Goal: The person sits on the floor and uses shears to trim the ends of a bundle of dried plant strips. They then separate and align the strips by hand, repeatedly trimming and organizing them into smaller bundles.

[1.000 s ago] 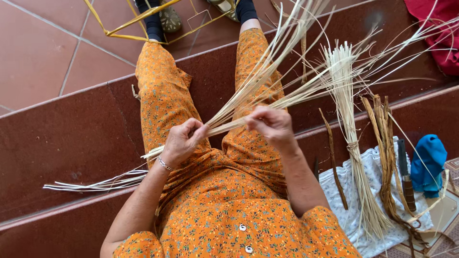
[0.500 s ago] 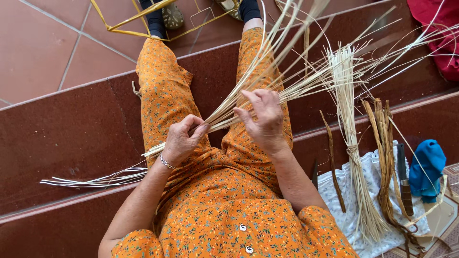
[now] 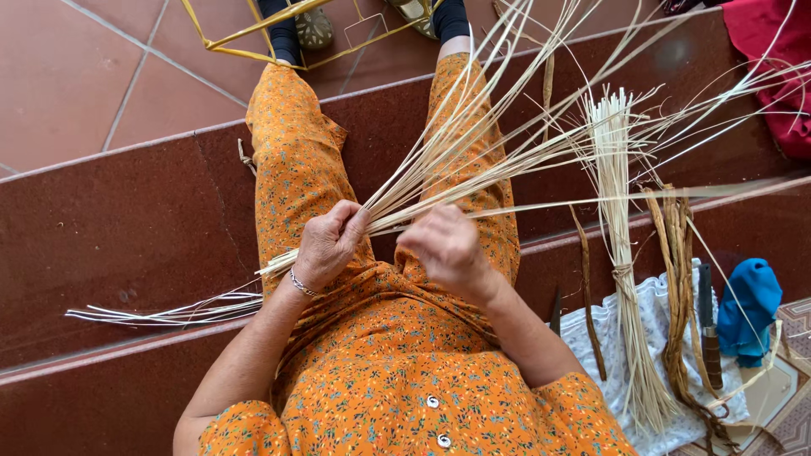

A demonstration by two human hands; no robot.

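Note:
I sit on red-brown steps in an orange flowered outfit. My left hand [image 3: 329, 242] is closed around a fan of pale thin reed strips [image 3: 473, 148] that spreads up and to the right over my lap. Their short ends stick out to the left past my knee [image 3: 160, 314]. My right hand [image 3: 446, 245] is blurred beside the left, fingers on one long strip that runs off to the right. A bracelet circles my left wrist.
A tied bundle of pale strips [image 3: 621, 262] lies on a white cloth [image 3: 608, 338] at my right. Darker brown strips [image 3: 676, 279], a dark-handled knife [image 3: 708, 329] and a blue cloth [image 3: 752, 304] lie beside it. A yellow wire frame [image 3: 253, 34] rests by my feet. Red fabric [image 3: 777, 59] at top right.
My right hand has come down from the raised strips to beside my left hand, drawing one strip sideways to the right. My left hand keeps its grip.

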